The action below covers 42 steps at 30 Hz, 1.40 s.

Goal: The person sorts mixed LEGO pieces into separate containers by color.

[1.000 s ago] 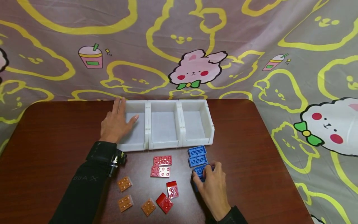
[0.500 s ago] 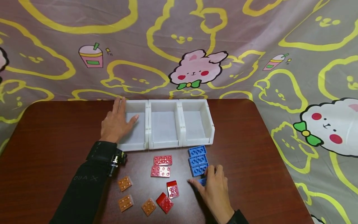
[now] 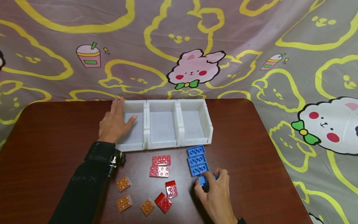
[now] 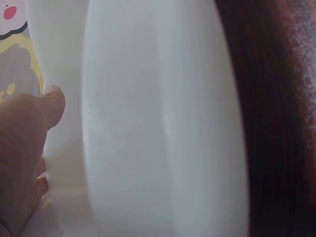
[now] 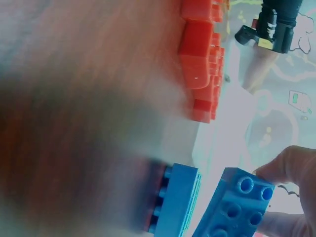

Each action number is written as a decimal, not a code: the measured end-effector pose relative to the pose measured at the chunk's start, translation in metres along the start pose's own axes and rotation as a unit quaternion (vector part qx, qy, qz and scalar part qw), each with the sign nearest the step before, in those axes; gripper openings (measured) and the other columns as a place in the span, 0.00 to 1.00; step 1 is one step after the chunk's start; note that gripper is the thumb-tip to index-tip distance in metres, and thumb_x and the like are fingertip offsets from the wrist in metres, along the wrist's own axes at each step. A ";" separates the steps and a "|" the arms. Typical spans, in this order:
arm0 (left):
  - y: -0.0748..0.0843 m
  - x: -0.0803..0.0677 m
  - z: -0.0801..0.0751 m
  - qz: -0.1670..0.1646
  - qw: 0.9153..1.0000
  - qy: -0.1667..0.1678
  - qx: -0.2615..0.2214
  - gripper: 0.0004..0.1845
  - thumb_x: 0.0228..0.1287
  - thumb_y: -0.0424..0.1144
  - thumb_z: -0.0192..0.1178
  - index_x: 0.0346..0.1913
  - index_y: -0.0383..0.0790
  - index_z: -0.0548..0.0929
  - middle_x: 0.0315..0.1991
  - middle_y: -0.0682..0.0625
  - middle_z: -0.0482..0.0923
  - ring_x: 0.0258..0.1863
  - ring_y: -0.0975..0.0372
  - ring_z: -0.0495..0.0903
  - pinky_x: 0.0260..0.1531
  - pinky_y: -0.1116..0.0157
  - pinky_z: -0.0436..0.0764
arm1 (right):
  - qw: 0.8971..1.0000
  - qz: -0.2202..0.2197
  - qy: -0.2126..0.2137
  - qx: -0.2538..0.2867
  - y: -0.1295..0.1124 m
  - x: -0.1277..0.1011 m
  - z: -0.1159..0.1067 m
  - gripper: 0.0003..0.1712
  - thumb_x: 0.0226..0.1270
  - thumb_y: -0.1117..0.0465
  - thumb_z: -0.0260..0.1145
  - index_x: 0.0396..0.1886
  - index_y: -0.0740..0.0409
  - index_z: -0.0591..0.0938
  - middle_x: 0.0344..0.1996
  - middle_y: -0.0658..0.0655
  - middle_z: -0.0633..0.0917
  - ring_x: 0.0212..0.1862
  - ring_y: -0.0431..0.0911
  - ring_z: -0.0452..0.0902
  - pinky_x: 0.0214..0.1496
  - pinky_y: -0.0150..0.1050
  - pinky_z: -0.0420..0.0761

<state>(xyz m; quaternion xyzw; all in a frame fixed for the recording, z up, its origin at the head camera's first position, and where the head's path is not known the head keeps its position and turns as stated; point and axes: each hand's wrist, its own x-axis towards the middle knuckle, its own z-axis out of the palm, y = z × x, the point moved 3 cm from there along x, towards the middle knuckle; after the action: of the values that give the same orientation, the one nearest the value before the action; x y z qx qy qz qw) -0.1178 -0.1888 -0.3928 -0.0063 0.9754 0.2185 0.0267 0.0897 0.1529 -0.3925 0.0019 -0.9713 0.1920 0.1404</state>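
My right hand [image 3: 216, 194] pinches a blue toy building brick [image 3: 202, 181] between thumb and fingers, just in front of a column of three blue bricks [image 3: 197, 160] lying hollow side up. In the right wrist view the held brick [image 5: 237, 205] is tilted with its studs showing, beside another blue brick [image 5: 178, 200] lying studs down. My left hand [image 3: 113, 124] lies over the left white bin [image 3: 131, 147], fingers straight along its left side and thumb spread over the inside. The left wrist view shows the thumb [image 4: 52, 108] by the bin's pale wall [image 4: 148, 123].
A middle bin [image 3: 163, 145] and a right bin [image 3: 197, 142] adjoin the left one. Two long red bricks [image 3: 159, 171] lie before them. Nearer are two sloped red bricks [image 3: 163, 203] and three orange bricks [image 3: 124, 203]. A patterned curtain [image 3: 126, 46] hangs behind the table [image 3: 246, 149].
My right hand has let go of the third blue brick, now lined up in the column, drawn back toward me and taken hold of another blue brick. The left hand stays put.
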 end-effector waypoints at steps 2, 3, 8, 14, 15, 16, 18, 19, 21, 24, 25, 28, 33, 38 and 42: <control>0.000 0.000 -0.001 0.001 1.000 0.000 -0.001 0.50 0.78 0.61 0.53 0.86 0.38 0.39 0.86 0.37 0.37 0.67 0.27 0.67 0.45 0.33 0.77 | 1.000 0.010 -0.007 -0.008 0.002 -0.003 0.001 0.17 0.50 0.58 0.81 0.34 0.58 0.82 0.40 0.61 0.67 0.42 0.53 0.66 0.38 0.46 0.75; 0.000 0.000 -0.001 0.001 1.000 0.001 -0.002 0.50 0.78 0.61 0.53 0.86 0.39 0.39 0.86 0.37 0.37 0.67 0.27 0.67 0.45 0.33 0.77 | 1.000 0.020 -0.016 -0.012 0.003 -0.005 0.003 0.18 0.50 0.57 0.82 0.33 0.57 0.81 0.40 0.60 0.67 0.42 0.53 0.67 0.37 0.47 0.77; -0.001 0.000 -0.001 0.003 1.000 0.006 -0.002 0.50 0.78 0.61 0.53 0.86 0.39 0.40 0.86 0.37 0.37 0.66 0.26 0.67 0.46 0.32 0.77 | 0.994 0.057 -0.087 -0.030 0.006 -0.009 0.013 0.23 0.53 0.53 0.84 0.28 0.57 0.76 0.39 0.58 0.65 0.44 0.53 0.68 0.38 0.46 0.78; -0.002 -0.001 0.000 0.001 1.000 0.005 -0.001 0.50 0.78 0.61 0.53 0.86 0.39 0.40 0.86 0.38 0.37 0.66 0.26 0.67 0.45 0.32 0.77 | 0.989 0.056 -0.134 -0.039 0.004 -0.008 0.019 0.26 0.57 0.44 0.82 0.31 0.56 0.77 0.39 0.56 0.63 0.43 0.49 0.65 0.33 0.40 0.73; -0.003 -0.001 0.000 0.001 1.000 0.005 0.000 0.50 0.78 0.61 0.53 0.86 0.39 0.39 0.86 0.38 0.37 0.66 0.26 0.67 0.46 0.32 0.77 | 0.989 0.052 -0.134 -0.038 0.004 -0.007 0.020 0.26 0.57 0.43 0.82 0.32 0.56 0.77 0.39 0.56 0.63 0.42 0.48 0.64 0.33 0.39 0.72; -0.003 -0.001 0.000 0.001 1.000 0.005 -0.001 0.50 0.78 0.61 0.53 0.86 0.39 0.40 0.86 0.38 0.37 0.66 0.26 0.67 0.46 0.32 0.77 | 0.990 0.047 -0.131 -0.038 0.004 -0.007 0.020 0.27 0.57 0.42 0.81 0.32 0.56 0.77 0.39 0.55 0.63 0.42 0.48 0.64 0.33 0.39 0.72; -0.003 -0.002 0.000 0.001 1.000 0.006 -0.001 0.50 0.78 0.61 0.53 0.86 0.38 0.40 0.86 0.38 0.37 0.66 0.26 0.67 0.46 0.32 0.77 | 0.991 0.037 -0.125 -0.036 0.003 -0.006 0.021 0.28 0.57 0.41 0.80 0.33 0.56 0.76 0.39 0.55 0.63 0.41 0.47 0.64 0.32 0.38 0.72; -0.003 -0.002 0.000 0.001 1.000 0.007 -0.001 0.50 0.78 0.61 0.53 0.86 0.38 0.40 0.86 0.38 0.37 0.66 0.26 0.67 0.45 0.33 0.78 | 0.991 0.035 -0.123 -0.036 0.003 -0.006 0.021 0.28 0.57 0.41 0.80 0.34 0.56 0.75 0.38 0.55 0.63 0.41 0.47 0.63 0.32 0.38 0.72; -0.003 -0.002 0.001 0.002 1.000 0.008 0.000 0.50 0.78 0.61 0.53 0.86 0.38 0.40 0.86 0.38 0.37 0.65 0.26 0.68 0.44 0.33 0.78 | 0.992 0.029 -0.116 -0.036 0.003 -0.005 0.021 0.29 0.57 0.41 0.80 0.34 0.56 0.74 0.38 0.55 0.63 0.40 0.46 0.63 0.32 0.37 0.71; -0.001 -0.002 0.001 0.002 1.000 0.006 -0.001 0.50 0.78 0.61 0.53 0.86 0.39 0.40 0.86 0.38 0.37 0.65 0.27 0.68 0.44 0.33 0.78 | 0.992 0.040 -0.112 -0.043 0.004 -0.002 0.018 0.33 0.56 0.38 0.79 0.36 0.57 0.72 0.37 0.55 0.62 0.38 0.46 0.61 0.32 0.37 0.68; -0.001 -0.002 0.001 0.002 1.000 0.005 -0.002 0.50 0.78 0.62 0.53 0.86 0.39 0.39 0.86 0.38 0.37 0.65 0.27 0.68 0.45 0.33 0.78 | 0.991 0.052 -0.114 -0.040 0.004 0.000 0.016 0.33 0.57 0.38 0.79 0.38 0.58 0.72 0.37 0.55 0.63 0.37 0.46 0.62 0.32 0.37 0.68; -0.001 -0.002 0.001 0.002 1.000 0.004 -0.003 0.50 0.78 0.61 0.53 0.86 0.38 0.40 0.86 0.38 0.37 0.66 0.27 0.68 0.47 0.32 0.77 | 0.990 0.072 -0.122 -0.012 0.006 0.013 0.011 0.35 0.61 0.39 0.78 0.48 0.63 0.77 0.42 0.61 0.70 0.41 0.51 0.69 0.37 0.43 0.75; -0.003 -0.002 0.000 -0.004 1.000 0.003 -0.003 0.51 0.78 0.61 0.54 0.86 0.38 0.40 0.86 0.38 0.37 0.67 0.27 0.67 0.48 0.32 0.77 | 0.983 0.035 -0.173 0.052 0.016 0.043 0.014 0.38 0.72 0.48 0.72 0.75 0.59 0.73 0.67 0.75 0.71 0.64 0.71 0.73 0.59 0.74 0.74; -0.003 -0.002 0.002 0.001 1.000 0.000 -0.006 0.51 0.77 0.61 0.54 0.86 0.39 0.40 0.86 0.38 0.37 0.67 0.27 0.67 0.47 0.33 0.78 | 0.970 0.026 -0.233 0.058 0.021 0.056 0.028 0.38 0.75 0.47 0.68 0.79 0.53 0.70 0.73 0.76 0.68 0.71 0.75 0.65 0.65 0.79 0.66; -0.003 0.000 0.000 0.006 1.000 0.010 -0.009 0.50 0.77 0.60 0.54 0.86 0.38 0.40 0.86 0.37 0.38 0.67 0.27 0.67 0.49 0.32 0.77 | 0.967 0.042 -0.249 0.047 0.017 0.059 0.034 0.38 0.74 0.45 0.68 0.78 0.52 0.71 0.71 0.77 0.70 0.69 0.74 0.66 0.66 0.78 0.66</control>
<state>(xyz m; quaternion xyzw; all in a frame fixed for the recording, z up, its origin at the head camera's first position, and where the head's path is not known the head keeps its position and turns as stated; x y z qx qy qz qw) -0.1175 -0.1909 -0.3942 -0.0028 0.9736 0.2275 0.0160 0.0233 0.1590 -0.4129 0.0151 -0.9648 0.2363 -0.1142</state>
